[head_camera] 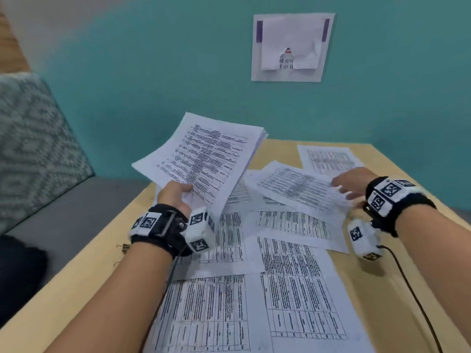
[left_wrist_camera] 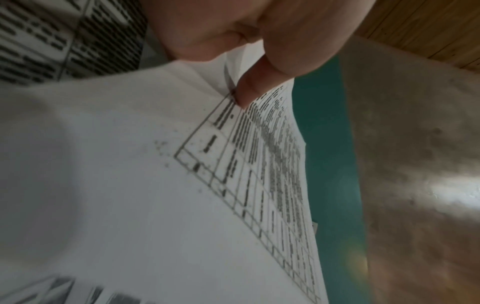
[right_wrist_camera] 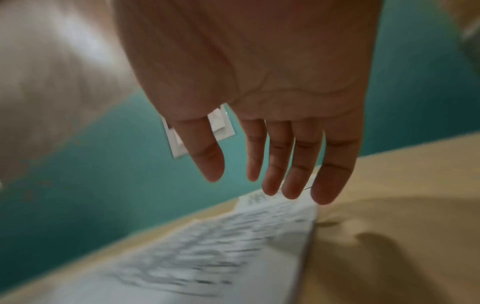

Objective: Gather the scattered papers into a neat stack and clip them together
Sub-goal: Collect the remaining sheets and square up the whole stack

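Note:
My left hand (head_camera: 178,193) grips a raised bundle of printed sheets (head_camera: 204,159) by its near corner, tilted up over the table's left side; in the left wrist view the thumb (left_wrist_camera: 249,90) presses on the top sheet of the bundle (left_wrist_camera: 155,185). My right hand (head_camera: 349,183) hovers with straight fingers over a sheet (head_camera: 298,187) lying at the right, holding nothing; its fingers (right_wrist_camera: 285,164) show spread above that sheet (right_wrist_camera: 221,246). Several more printed sheets (head_camera: 280,289) lie scattered and overlapping across the table. No clip is in view.
The wooden table (head_camera: 84,276) stands against a teal wall (head_camera: 153,72) with a taped paper notice (head_camera: 291,47). A grey sofa with a patterned cushion (head_camera: 33,149) sits at the left. A black cable (head_camera: 413,289) runs along the table's right side.

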{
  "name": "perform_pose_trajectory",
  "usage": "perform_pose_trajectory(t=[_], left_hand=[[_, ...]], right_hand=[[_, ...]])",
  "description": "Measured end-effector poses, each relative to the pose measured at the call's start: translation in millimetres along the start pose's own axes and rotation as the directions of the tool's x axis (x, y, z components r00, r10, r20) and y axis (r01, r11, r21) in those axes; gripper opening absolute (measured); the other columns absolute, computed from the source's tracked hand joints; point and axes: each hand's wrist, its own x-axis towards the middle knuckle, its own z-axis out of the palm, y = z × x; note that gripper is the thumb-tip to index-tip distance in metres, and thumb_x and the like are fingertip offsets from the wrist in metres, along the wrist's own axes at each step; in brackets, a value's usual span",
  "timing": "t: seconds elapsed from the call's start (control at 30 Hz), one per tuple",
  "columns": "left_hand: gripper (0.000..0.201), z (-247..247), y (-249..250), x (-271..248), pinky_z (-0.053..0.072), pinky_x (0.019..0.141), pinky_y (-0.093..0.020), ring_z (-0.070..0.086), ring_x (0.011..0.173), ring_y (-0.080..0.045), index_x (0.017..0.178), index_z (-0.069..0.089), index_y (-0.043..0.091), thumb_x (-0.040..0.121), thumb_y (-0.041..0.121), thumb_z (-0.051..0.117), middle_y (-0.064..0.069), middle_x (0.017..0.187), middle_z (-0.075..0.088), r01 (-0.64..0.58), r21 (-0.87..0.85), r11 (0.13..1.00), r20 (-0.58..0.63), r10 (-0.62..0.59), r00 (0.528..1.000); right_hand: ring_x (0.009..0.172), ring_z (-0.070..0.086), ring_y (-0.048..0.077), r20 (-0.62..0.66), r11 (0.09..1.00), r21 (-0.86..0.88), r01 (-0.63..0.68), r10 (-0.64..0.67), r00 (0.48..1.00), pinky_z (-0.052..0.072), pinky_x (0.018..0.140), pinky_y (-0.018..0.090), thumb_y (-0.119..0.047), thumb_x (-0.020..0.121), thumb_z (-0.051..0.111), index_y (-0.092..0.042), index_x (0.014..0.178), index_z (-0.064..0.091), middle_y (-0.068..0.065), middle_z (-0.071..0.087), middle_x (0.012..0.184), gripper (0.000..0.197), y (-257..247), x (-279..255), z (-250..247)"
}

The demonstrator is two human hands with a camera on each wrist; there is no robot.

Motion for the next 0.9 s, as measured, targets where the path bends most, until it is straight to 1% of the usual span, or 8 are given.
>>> perform_pose_trajectory(t=[0.03, 0.1, 0.23, 0.33, 0.5, 0.6, 0.73, 0.9], left_hand=[[0.093, -2, 1, -4, 0.036, 0.104, -0.069, 0.051, 0.132, -0.046, 0.131, 0.056, 0.007, 0.042, 0.001, 0.086, -0.012, 0.15, 0.053, 0.025, -0.054, 0.998, -0.042, -0.027, 0.999], [0.078, 11, 10, -65, 0.033, 0.109, -0.064, 0.043, 0.138, -0.045, 0.142, 0.049, 0.005, 0.07, -0.001, 0.078, -0.012, 0.155, 0.042, -0.012, -0.016, 1.0, -0.075, 0.011, 0.997], [0.076, 18, 13, -100, 0.043, 0.1, -0.065, 0.048, 0.129, -0.049, 0.155, 0.034, 0.01, 0.087, 0.003, 0.067, -0.018, 0.152, 0.042, 0.01, 0.025, 1.0, -0.136, -0.006, 0.991], [0.081, 18, 13, -97, 0.05, 0.086, -0.06, 0.051, 0.127, -0.049, 0.158, 0.028, 0.011, 0.087, 0.002, 0.067, -0.02, 0.151, 0.044, 0.04, 0.035, 0.999, -0.157, -0.034, 0.987], [0.094, 18, 10, -91, 0.04, 0.099, -0.071, 0.048, 0.13, -0.053, 0.16, 0.023, 0.015, 0.079, -0.003, 0.067, -0.021, 0.154, 0.043, 0.049, 0.002, 0.999, -0.167, -0.048, 0.985], [0.092, 19, 10, -92, 0.04, 0.102, -0.069, 0.05, 0.129, -0.05, 0.16, 0.023, 0.014, 0.081, -0.002, 0.068, -0.02, 0.151, 0.047, 0.041, 0.007, 0.999, -0.181, -0.039, 0.983], [0.091, 17, 8, -84, 0.042, 0.099, -0.07, 0.055, 0.122, -0.051, 0.155, 0.031, 0.013, 0.074, 0.001, 0.07, -0.022, 0.146, 0.05, 0.036, 0.049, 0.998, -0.186, -0.026, 0.982], [0.072, 22, 10, -102, 0.048, 0.097, -0.064, 0.058, 0.119, -0.05, 0.15, 0.038, 0.009, 0.085, 0.01, 0.069, -0.025, 0.141, 0.053, 0.057, 0.181, 0.982, -0.137, -0.033, 0.99]], right_hand=[[0.096, 0.059, 0.031, -0.011, 0.985, -0.171, 0.004, -0.006, 1.0, 0.054, 0.081, 0.04, -0.02, 0.093, 0.068, 0.003, 0.113, 0.064, 0.018, 0.066, 0.116, 0.03, 3, 13, 2], [0.112, 0.058, 0.035, 0.006, 0.905, -0.424, 0.024, -0.023, 1.0, 0.047, 0.101, 0.041, -0.026, 0.093, 0.066, 0.007, 0.123, 0.063, 0.022, 0.062, 0.131, 0.045, 9, 34, 7], [0.129, 0.056, 0.026, 0.122, 0.705, -0.694, 0.145, -0.083, 0.989, 0.044, 0.107, 0.036, -0.05, 0.097, 0.056, -0.005, 0.134, 0.06, 0.011, 0.06, 0.14, 0.059, 10, 36, 22], [0.13, 0.056, 0.023, 0.175, 0.67, -0.718, 0.188, -0.088, 0.981, 0.044, 0.108, 0.036, -0.053, 0.093, 0.06, -0.009, 0.136, 0.061, 0.007, 0.06, 0.141, 0.062, -1, 19, 34], [0.12, 0.061, 0.025, 0.291, 0.671, -0.687, 0.277, -0.095, 0.952, 0.05, 0.104, 0.038, -0.049, 0.088, 0.071, -0.007, 0.136, 0.06, 0.009, 0.062, 0.136, 0.064, -28, -4, 52], [0.125, 0.059, 0.027, 0.357, 0.646, -0.692, 0.322, -0.082, 0.931, 0.048, 0.102, 0.035, -0.046, 0.087, 0.073, -0.004, 0.135, 0.059, 0.012, 0.059, 0.14, 0.065, -41, -18, 60], [0.135, 0.051, 0.036, 0.436, 0.649, -0.663, 0.373, -0.071, 0.897, 0.05, 0.086, 0.03, -0.047, 0.085, 0.075, 0.0, 0.14, 0.055, 0.021, 0.052, 0.148, 0.075, -54, -36, 68], [0.13, 0.054, 0.027, 0.341, 0.677, -0.657, 0.331, -0.125, 0.932, 0.041, 0.109, 0.039, -0.049, 0.096, 0.06, -0.008, 0.138, 0.057, 0.008, 0.058, 0.142, 0.059, -54, -26, 66]])
